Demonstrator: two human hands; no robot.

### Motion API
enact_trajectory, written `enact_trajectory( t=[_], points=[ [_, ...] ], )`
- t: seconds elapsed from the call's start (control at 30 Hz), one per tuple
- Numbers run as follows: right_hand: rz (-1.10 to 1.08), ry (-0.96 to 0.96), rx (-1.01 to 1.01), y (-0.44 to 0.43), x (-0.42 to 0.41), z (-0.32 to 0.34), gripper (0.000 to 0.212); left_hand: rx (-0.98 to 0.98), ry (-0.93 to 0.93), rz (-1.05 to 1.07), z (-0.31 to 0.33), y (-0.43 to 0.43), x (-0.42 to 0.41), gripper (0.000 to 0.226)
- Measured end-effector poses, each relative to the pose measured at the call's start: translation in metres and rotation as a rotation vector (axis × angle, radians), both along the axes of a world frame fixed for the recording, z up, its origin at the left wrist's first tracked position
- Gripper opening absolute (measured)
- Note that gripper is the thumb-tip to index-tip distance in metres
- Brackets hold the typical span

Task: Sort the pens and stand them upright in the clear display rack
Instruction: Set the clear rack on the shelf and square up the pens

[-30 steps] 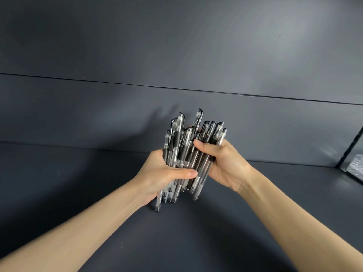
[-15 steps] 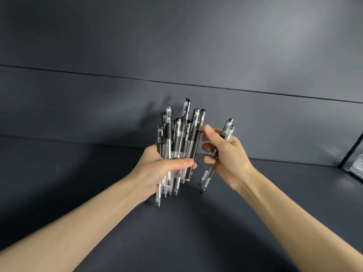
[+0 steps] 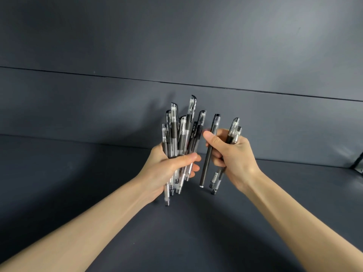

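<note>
dark grey panelling makes up the wall behind the bundle of pens, with a thin seam running across it above the pen caps. the matte dark surface spreads out beneath the bundle, and none of the pens touch it. two bare forearms reach in from the lower corners and meet near the middle.

the left hand is wrapped round the bundle, thumb across the front and fingers curled behind. the pens in it are mostly clear-barrelled with black grips and caps. they stand roughly upright, caps up, fanned a little at uneven heights, with the tips poking out below the palm.

just right of the bundle, and apart from it, the right hand holds three pens. its outer fingers curl round a pair of clear pens, caps up, on the side farthest from the bundle. between that pair and the bundle, a slim dark pen is pinched between the thumb and forefinger. it leans slightly, top end up.

far right of the bundle, at the frame edge, a pale patch shows, too cropped to identify.
</note>
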State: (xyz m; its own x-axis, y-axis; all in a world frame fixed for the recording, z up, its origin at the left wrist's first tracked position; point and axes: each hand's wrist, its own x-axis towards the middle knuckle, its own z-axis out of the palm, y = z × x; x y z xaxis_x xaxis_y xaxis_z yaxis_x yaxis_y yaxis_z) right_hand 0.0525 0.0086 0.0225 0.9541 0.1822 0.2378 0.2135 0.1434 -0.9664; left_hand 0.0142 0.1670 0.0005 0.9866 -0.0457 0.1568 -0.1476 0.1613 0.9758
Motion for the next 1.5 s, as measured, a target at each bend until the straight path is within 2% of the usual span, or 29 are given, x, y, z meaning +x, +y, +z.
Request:
enact_trajectory(
  t=[0.07,0.3,0.4,0.57,0.97,1.23,1.33,1.5],
  points=[
    [-0.011,0.006,-0.005,0.001,0.000,-0.001,0.038,0.009,-0.006,-0.037,0.001,0.001,-0.001,0.016],
    [0.071,0.027,-0.042,0.002,-0.003,0.000,0.024,-0.009,0.059,-0.200,0.000,0.005,-0.003,0.023],
    [0.078,0.014,-0.009,0.002,-0.004,0.000,0.024,-0.035,0.076,-0.192,0.000,0.005,-0.003,0.033],
    [0.054,0.007,-0.031,0.005,-0.003,-0.001,0.017,-0.010,0.012,-0.100,-0.001,0.001,-0.003,0.012],
    [-0.016,0.026,-0.012,-0.028,-0.021,0.008,0.018,0.038,-0.070,-0.073,0.012,-0.030,-0.007,0.013],
    [-0.142,-0.021,0.030,-0.130,-0.059,0.026,0.029,0.031,-0.091,-0.129,0.032,-0.127,-0.038,0.015],
    [-0.215,-0.060,0.010,-0.200,-0.083,0.029,0.018,-0.003,-0.063,-0.135,0.034,-0.191,-0.054,0.015],
    [-0.387,-0.065,-0.064,-0.332,-0.126,0.024,0.022,-0.069,-0.015,-0.154,0.031,-0.318,-0.086,0.013]
  ],
)
